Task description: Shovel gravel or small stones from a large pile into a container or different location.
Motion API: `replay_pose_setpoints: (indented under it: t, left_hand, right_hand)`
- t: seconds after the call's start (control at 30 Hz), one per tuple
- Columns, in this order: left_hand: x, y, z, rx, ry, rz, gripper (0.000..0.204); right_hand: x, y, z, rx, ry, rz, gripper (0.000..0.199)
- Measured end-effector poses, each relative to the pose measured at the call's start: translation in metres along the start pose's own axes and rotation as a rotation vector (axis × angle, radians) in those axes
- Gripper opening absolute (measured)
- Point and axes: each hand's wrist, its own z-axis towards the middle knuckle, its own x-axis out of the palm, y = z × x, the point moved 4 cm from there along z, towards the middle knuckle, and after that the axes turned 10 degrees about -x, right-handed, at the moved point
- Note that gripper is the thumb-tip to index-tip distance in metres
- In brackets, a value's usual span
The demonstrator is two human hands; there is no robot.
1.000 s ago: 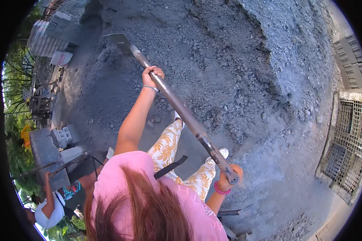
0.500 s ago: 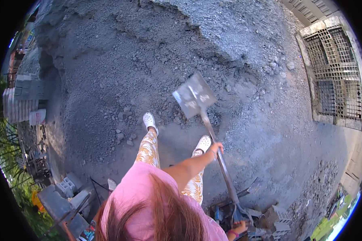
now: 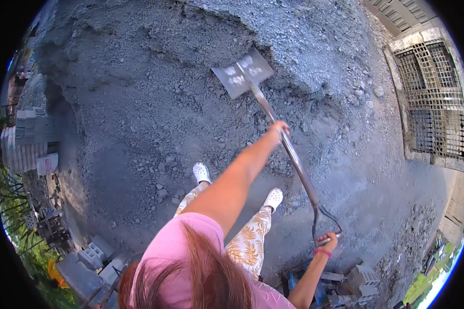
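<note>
A long shovel (image 3: 301,172) with a flat, square, dark metal blade (image 3: 234,78) stretches out ahead of me. Light markings show on the blade, which is up against the foot of the gravel heap (image 3: 154,67). My left hand (image 3: 278,130) is wrapped round the upper shaft, a little behind the blade. At the near end my right hand (image 3: 327,240), with a pink band on its wrist, is closed on the shovel's D-shaped grip. Whether the blade touches the gravel I cannot tell.
My feet in white clogs (image 3: 274,199) stand on grey, gritty ground among loose stones. A concrete frame with metal grating (image 3: 429,98) is at the far right. Grey blocks (image 3: 94,255) lie at lower left, more blocks (image 3: 363,282) at lower right. Stacked sheets (image 3: 23,149) stand left.
Both hands have moved forward with the shovel, and the blade has gone from near my feet to the heap. My right hand has come out from beside my body.
</note>
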Motion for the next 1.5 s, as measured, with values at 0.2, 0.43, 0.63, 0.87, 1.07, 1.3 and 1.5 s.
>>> replay_pose_setpoints:
  t: [0.2, 0.43, 0.63, 0.87, 1.07, 1.3, 1.5]
  left_hand:
    - [-0.026, -0.059, -0.025, 0.122, -0.025, -0.143, 0.005]
    - [-0.067, -0.066, -0.064, 0.056, 0.210, -0.205, 0.006]
    - [-0.208, -0.139, -0.133, 0.259, 0.264, -0.569, 0.011]
    - [-0.371, -0.157, -0.334, 0.672, 0.504, -0.816, 0.009]
    - [-0.309, -0.091, -0.271, 0.457, -0.005, -0.731, 0.013]
    - [-0.116, 0.101, -0.108, -0.119, 0.027, -0.382, 0.013]
    - [0.000, 0.286, -0.117, -0.320, -0.016, -0.076, 0.008]
  right_hand:
    - [0.031, -0.009, -0.054, -0.054, -0.029, 0.112, 0.024]
    - [0.032, -0.038, -0.089, -0.375, -0.017, 0.069, 0.023]
    - [0.085, -0.052, -0.080, -0.551, 0.443, -0.169, 0.013]
    - [0.183, 0.005, -0.208, -0.995, 1.139, -0.137, 0.018]
    - [0.098, -0.054, -0.108, -0.338, 0.674, -0.059, 0.016]
    - [-0.131, -0.025, -0.035, -0.350, 0.136, -0.115, 0.016]
    - [-0.366, 0.000, -0.095, 0.024, -0.456, -0.571, 0.025]
